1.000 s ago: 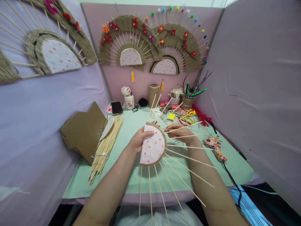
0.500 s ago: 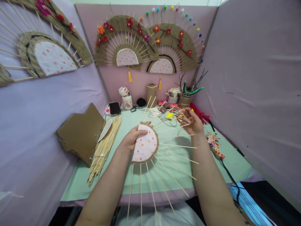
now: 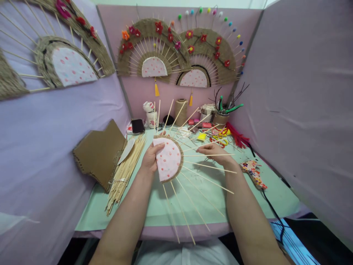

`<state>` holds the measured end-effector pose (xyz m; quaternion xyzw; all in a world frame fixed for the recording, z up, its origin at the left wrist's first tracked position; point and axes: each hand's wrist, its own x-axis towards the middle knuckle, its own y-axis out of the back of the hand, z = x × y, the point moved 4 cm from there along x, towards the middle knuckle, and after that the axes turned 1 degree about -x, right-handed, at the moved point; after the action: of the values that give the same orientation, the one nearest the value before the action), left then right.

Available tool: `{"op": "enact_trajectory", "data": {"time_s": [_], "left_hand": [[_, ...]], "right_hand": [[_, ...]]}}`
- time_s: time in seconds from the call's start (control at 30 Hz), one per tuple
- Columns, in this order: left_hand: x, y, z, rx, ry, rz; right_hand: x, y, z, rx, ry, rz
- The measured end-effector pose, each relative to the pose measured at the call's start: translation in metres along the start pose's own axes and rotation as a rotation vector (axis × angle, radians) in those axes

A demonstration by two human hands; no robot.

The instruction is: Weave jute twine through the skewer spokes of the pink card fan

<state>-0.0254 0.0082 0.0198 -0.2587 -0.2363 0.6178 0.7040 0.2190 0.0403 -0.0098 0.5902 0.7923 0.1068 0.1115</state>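
Observation:
My left hand (image 3: 150, 159) grips the straight edge of a half-round fan piece (image 3: 168, 159), pink dotted cloth rimmed with woven jute. Thin bamboo sticks (image 3: 205, 178) fan out from its rim toward the back, the right and the near edge. My right hand (image 3: 215, 151) is at the sticks on the right side, fingers pinched together among them on something too thin to make out, perhaps a strand of twine. The fan piece is held tilted above the green table (image 3: 154, 211).
A bundle of bamboo sticks (image 3: 125, 170) and cut cardboard (image 3: 99, 154) lie at the left. A jute spool (image 3: 181, 111), a cup, a tool pot (image 3: 220, 117), scissors and red pipe cleaners (image 3: 237, 137) crowd the back. A glue gun (image 3: 253, 175) lies at right. Finished fans (image 3: 154, 48) hang on the walls.
The fan piece has turned so that more sticks point to the back, and has moved a little up and left. My right hand rose toward the clutter, then came back down to the sticks.

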Motion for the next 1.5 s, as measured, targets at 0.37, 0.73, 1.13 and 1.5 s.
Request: {"op": "enact_trajectory", "data": {"time_s": [0.37,0.73,1.13,1.5], "left_hand": [[-0.005,-0.009,0.004,0.009,-0.086,-0.026],[-0.003,-0.006,0.008,-0.017,-0.121,-0.018],[-0.002,-0.001,0.007,0.009,-0.041,0.003],[-0.005,-0.001,0.005,-0.011,-0.01,0.036]], "right_hand": [[-0.004,-0.026,-0.003,-0.204,0.057,-0.325],[-0.013,-0.015,-0.006,-0.072,0.096,-0.338],[-0.012,-0.007,-0.003,0.047,0.156,-0.322],[-0.015,-0.008,-0.004,0.256,0.076,-0.29]]}}
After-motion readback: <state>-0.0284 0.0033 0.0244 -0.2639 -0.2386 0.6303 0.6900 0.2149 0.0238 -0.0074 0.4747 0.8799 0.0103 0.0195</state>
